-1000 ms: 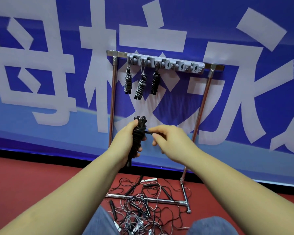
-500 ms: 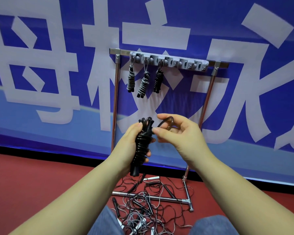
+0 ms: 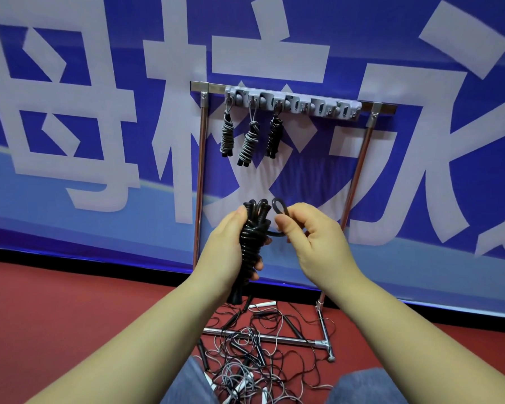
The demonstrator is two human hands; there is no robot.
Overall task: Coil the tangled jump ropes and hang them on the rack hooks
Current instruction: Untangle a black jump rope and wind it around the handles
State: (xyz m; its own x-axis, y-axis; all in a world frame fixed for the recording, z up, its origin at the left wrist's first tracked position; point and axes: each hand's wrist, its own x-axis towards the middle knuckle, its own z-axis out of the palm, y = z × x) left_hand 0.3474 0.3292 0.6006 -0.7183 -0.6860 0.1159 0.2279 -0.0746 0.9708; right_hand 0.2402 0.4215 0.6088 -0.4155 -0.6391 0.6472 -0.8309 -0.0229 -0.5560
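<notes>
A blue banner (image 3: 70, 141) with large white characters fills the far wall, above a red floor (image 3: 56, 316). In front of it stands a chrome rack (image 3: 200, 176), its top bar carrying a grey hook strip (image 3: 293, 104). Three coiled ropes hang from the leftmost hooks: a grey coiled rope (image 3: 227, 135) at the left, a second grey coiled rope (image 3: 250, 142) just right of it, and a black coiled rope (image 3: 274, 135) next. The hooks to the right carry nothing.

On the floor near the rack's base lies a tangled pile of jump ropes (image 3: 245, 357), black and grey cords with some white handles, between our knees in blue jeans (image 3: 187, 386).

Below the hanging ropes, we hold a black jump rope bundle (image 3: 252, 237) upright. Our left hand (image 3: 225, 252) grips it, fingers curled round the wrapped middle, thumb near the top. Our right hand (image 3: 312, 243), just right of it, pinches the rope's free end loop (image 3: 279, 207) between thumb and forefinger, the loop standing up beside the bundle's top.
</notes>
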